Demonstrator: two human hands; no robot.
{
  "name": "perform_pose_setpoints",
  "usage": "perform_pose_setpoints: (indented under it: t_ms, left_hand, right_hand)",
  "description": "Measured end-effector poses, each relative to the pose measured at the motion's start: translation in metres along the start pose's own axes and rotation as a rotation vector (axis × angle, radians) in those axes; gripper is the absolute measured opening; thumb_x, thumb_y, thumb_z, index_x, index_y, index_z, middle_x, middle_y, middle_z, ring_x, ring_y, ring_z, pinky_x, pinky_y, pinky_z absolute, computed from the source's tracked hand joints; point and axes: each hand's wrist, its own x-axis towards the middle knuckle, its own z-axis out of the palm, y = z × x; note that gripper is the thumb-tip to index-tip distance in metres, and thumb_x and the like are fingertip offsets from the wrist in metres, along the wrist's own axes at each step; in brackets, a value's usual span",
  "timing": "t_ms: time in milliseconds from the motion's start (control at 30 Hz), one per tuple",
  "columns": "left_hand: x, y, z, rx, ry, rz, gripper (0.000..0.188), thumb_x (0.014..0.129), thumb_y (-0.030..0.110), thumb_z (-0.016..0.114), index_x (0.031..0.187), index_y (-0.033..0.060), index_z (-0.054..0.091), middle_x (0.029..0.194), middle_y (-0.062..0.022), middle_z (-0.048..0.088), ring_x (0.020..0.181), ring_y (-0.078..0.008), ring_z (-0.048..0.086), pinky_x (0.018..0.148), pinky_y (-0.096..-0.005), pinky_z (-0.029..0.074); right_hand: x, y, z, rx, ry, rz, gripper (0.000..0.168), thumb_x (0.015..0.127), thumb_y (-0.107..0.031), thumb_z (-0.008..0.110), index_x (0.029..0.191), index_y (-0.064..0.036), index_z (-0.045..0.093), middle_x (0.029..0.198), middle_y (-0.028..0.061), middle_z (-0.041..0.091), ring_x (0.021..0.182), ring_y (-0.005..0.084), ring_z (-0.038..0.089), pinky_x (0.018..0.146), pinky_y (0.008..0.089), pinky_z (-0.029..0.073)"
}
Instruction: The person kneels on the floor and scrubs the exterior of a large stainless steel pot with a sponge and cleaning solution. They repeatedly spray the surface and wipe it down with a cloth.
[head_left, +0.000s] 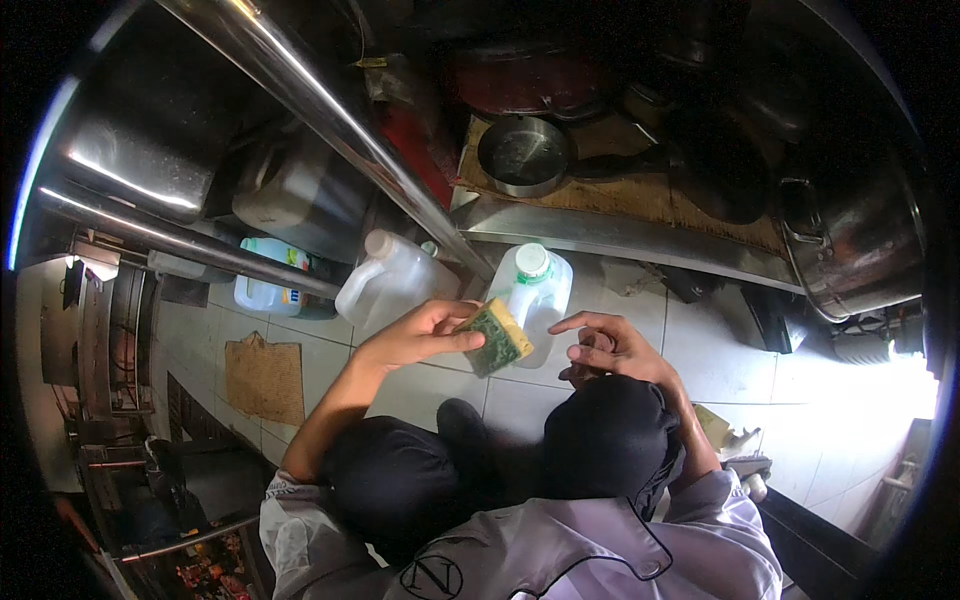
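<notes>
Between thumb and fingers, my left hand grips a yellow sponge with a dark green scouring side. The sponge is tilted, its green face turned towards me. To its right, my right hand hovers with the index finger stretched out and the other fingers curled; I see nothing held in it. Just beyond both hands, a translucent plastic jug with a white cap stands on the tiled floor, partly hidden by the sponge. Left of it is a second translucent jug with a handle.
A metal shelf holds a saucepan on cardboard, with a large pot at right. A steel leg slants down beside the jugs. Another labelled jug and a cardboard piece are at left.
</notes>
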Motion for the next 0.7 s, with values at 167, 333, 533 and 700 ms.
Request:
perform_pose_setpoints:
  t_ms: [167, 333, 533, 700]
  left_hand:
    - [-0.057, 0.027, -0.034, 0.363, 0.266, 0.073, 0.034, 0.094, 0.019, 0.077, 0.119, -0.0030, 0.070, 0.134, -0.0055, 0.058, 0.115, -0.0134, 0.058, 0.096, -0.0281, 0.046]
    - [-0.105, 0.015, -0.077, 0.944, 0.722, 0.010, 0.033, 0.089, 0.028, 0.082, 0.106, 0.0004, 0.074, 0.124, -0.0087, 0.058, 0.112, -0.0224, 0.059, 0.096, -0.0333, 0.046]
    - [-0.078, -0.002, -0.079, 0.788, 0.631, -0.160, 0.043, 0.090, 0.041, 0.079, 0.093, -0.0010, 0.073, 0.093, -0.0078, 0.050, 0.096, -0.0222, 0.048, 0.084, -0.0353, 0.042]
    - [-0.061, -0.016, -0.073, 0.590, 0.785, -0.113, 0.038, 0.094, 0.037, 0.076, 0.096, -0.0014, 0.074, 0.096, -0.0049, 0.052, 0.094, -0.0179, 0.052, 0.084, -0.0307, 0.042]
  right_hand:
    - [-0.019, -0.021, -0.015, 0.109, 0.164, 0.090, 0.023, 0.101, -0.011, 0.062, 0.121, -0.001, 0.067, 0.089, 0.0063, 0.071, 0.082, 0.0157, 0.074, 0.071, 0.0267, 0.059]
    - [-0.031, -0.011, -0.026, 0.056, 0.400, -0.131, 0.018, 0.098, -0.011, 0.062, 0.110, 0.000, 0.067, 0.087, 0.0051, 0.067, 0.079, 0.0114, 0.063, 0.072, 0.0263, 0.049]
    - [-0.024, -0.010, -0.021, 0.076, 0.499, -0.125, 0.024, 0.101, -0.020, 0.065, 0.112, 0.001, 0.065, 0.085, 0.0048, 0.066, 0.084, 0.0125, 0.066, 0.071, 0.0256, 0.050]
    - [-0.021, -0.075, -0.005, 0.285, 0.173, -0.321, 0.035, 0.102, -0.021, 0.064, 0.128, 0.000, 0.057, 0.106, 0.0098, 0.066, 0.099, 0.0162, 0.067, 0.074, 0.0268, 0.054]
